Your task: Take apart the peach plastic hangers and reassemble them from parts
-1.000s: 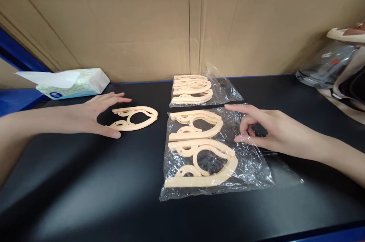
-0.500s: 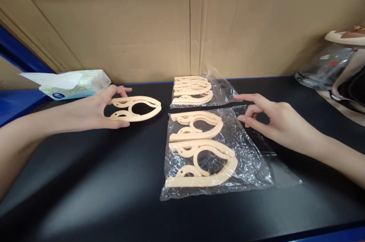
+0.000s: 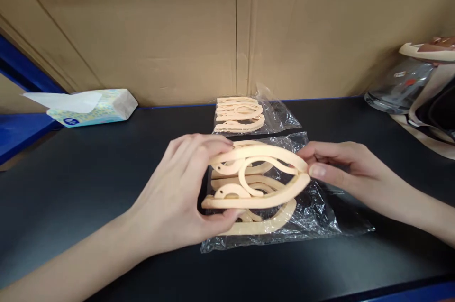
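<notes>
Far L: blue metal frame [image 3: 35, 65], then soft-pack tissues [image 3: 103, 110] w/ one sheet sticking out, on the black tabletop [image 3: 71, 174] against the cardboard backing [image 3: 159, 22].

Next, L hand [image 3: 174, 193]: grasping the open end of a folded cream travel hanger [image 3: 256, 203], fingers over the upper arm, thumb under the lower one. Hanger is held up btwn both hands, over the front clear bag [image 3: 316, 219], partly hiding it; gap underneath hard to judge. Key relation: its long axis runs approx. L–R, hinge end to the R & a touch higher than the lower arm's free tip. So L hand sits at the two free arm tips, R hand at the hinge; each is nearest its own end, neither at the middle ring.

Front bag lies flat w/ more folded hangers [image 3: 263, 228] inside, just below the held one. Behind it, nearer the cardboard, a rear clear bag [image 3: 280, 119] w/ stacked hangers [image 3: 238, 126]; no hand on that.

R hand [image 3: 344, 169]: thumb & index pinching the hinge tip, other fingers curled, partly hidden.

Far R, well apart: clear vessel [image 3: 394, 84] w/ a red mark, plus pale strap [image 3: 423, 96] beside a dark item, type unclear, cut off by the edge.
</notes>
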Tool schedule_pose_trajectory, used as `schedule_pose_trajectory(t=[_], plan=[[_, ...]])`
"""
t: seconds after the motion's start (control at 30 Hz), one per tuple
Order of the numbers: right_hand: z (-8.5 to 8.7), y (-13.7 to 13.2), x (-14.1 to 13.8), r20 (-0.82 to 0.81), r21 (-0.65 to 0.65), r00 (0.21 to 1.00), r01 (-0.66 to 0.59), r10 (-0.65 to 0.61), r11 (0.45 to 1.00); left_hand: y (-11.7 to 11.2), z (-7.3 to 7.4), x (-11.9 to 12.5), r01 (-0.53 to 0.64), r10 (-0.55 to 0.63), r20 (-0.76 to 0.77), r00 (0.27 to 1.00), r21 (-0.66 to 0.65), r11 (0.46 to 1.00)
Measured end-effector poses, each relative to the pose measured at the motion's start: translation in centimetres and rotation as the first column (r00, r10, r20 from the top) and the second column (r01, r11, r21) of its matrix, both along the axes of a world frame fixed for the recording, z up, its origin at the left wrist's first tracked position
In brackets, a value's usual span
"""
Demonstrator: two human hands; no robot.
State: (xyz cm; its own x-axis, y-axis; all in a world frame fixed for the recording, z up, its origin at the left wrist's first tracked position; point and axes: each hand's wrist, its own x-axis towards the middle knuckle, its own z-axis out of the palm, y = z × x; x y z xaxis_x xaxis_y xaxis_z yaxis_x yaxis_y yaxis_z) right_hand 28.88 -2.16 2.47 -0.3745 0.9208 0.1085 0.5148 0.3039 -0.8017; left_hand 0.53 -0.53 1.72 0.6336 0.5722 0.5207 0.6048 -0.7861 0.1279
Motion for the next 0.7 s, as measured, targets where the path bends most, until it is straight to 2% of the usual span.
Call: schedule_pose_trajectory(t=[0.1,0.2,0.47,0.7], plan=[[0.2,-0.5,-0.4,-0.045,-0.116,0.995,-0.094,0.089,0.989,-0.8,-0.2,0.4,0.006,-0.006,-0.037,0.999,0.012,1.0],[0.2,-0.6,-0.4,-0.077,-0.194,0.99,-0.131,0.118,0.972,-0.8,-0.6,0.5,0.036,-0.036,-0.064,0.997,0.009,0.999],[0.4,-0.1,-0.4,-0.179,-0.426,0.984,-0.086,0.01,0.901,-0.4,-1.2,0.2,0.088,-0.088,-0.007,0.996,0.011,0.996],[0.4,0.0,-0.6,-0.22,-0.465,0.975,-0.103,-0.002,0.879,-0.4,-1.3,0.2,0.077,-0.077,0.002,0.997,-0.031,0.997]])
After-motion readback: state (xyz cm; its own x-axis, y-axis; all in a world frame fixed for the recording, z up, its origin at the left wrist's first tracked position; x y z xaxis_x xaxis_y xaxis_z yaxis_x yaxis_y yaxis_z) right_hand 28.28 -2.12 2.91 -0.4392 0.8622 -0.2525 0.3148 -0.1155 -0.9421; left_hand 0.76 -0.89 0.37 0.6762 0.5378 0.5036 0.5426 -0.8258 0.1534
